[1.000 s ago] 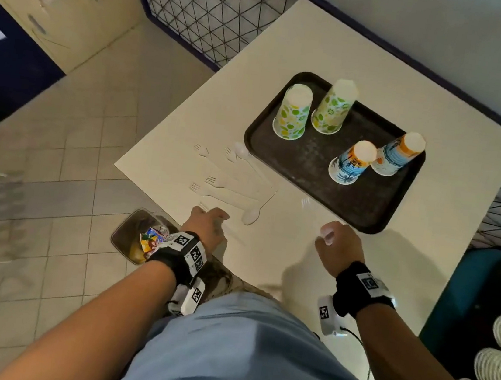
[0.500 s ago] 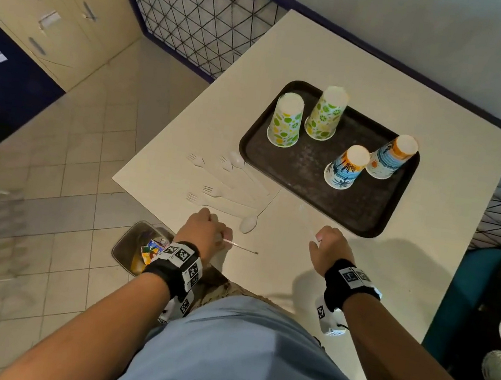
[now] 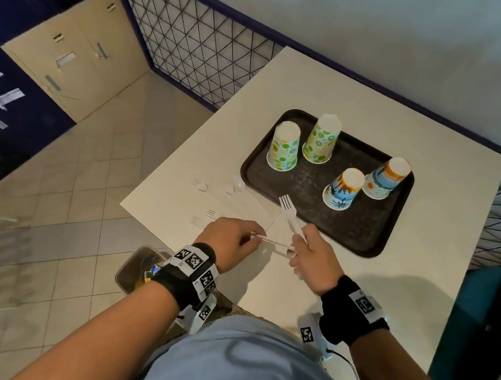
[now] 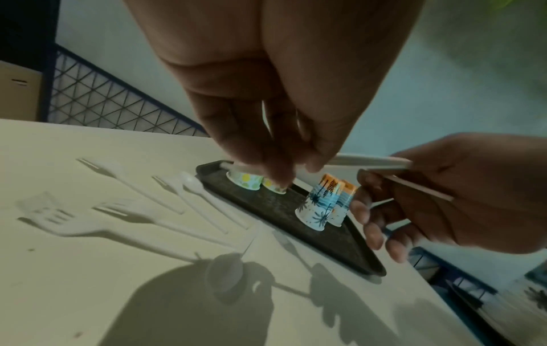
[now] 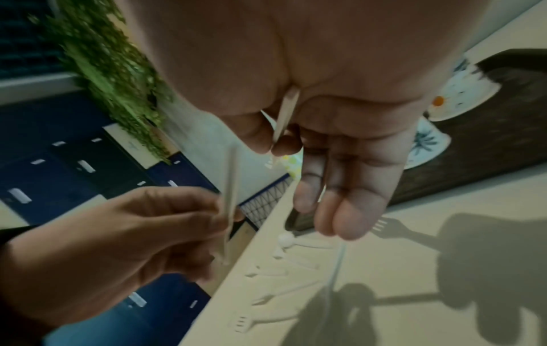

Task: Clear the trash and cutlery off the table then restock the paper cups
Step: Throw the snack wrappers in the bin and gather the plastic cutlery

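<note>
- the clearing is looking only partly done: several white plastic forks and spoons are still lying in a loose row on the white table, just beside the dark tray.
- 4 paper cups are standing upside down on the tray; restocking is looking not yet started, and stacked cups are showing at the right edge of the head view.
- a small bin with colourful scraps is sitting on the floor below the near table edge.
- the left hand is curling its fingers and pinching one end of a thin stick between thumb and fingertips, just above the table.
- the right hand is pinching a white plastic fork by its handle between thumb and forefinger, tines pointing toward the tray; the other 3 fingers are lying straight and pressed together.
- the stick's far end is reaching the right hand, so a handover is looking likely; whether that hand is gripping it yet, i cannot tell.
</note>
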Available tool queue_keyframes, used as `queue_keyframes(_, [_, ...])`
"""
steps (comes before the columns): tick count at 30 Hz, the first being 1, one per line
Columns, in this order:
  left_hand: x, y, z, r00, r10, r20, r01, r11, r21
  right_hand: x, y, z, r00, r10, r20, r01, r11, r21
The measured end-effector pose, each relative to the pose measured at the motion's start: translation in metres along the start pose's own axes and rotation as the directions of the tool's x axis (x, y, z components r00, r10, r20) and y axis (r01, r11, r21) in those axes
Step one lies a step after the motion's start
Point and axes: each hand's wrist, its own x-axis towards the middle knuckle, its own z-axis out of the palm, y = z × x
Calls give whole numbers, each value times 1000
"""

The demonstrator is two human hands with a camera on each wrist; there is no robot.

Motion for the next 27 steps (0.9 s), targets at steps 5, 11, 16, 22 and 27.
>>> queue_keyframes(5, [2, 16, 1, 992, -103, -70, 79, 957, -278, -6, -28, 8, 999, -33, 10, 30, 986, 162])
queue_keyframes(11, [4, 5, 0, 960, -245, -138, 109, 777, -619, -5, -41, 17, 995, -30, 96, 7, 972, 235])
queue_keyframes(16, [12, -2, 1, 928, -358, -104, 125, 561, -818, 5, -47, 29, 983, -60, 175, 18, 973, 230])
queue_keyframes(22, [21, -5, -19, 896, -433, 100, 307, 440, -844, 17, -65, 43, 946, -149, 286, 62, 955, 292])
queue_keyframes(27, [14, -26, -15, 929, -367, -42, 197, 589, -784, 30, -75, 53, 925, -137, 355, 30, 956, 292])
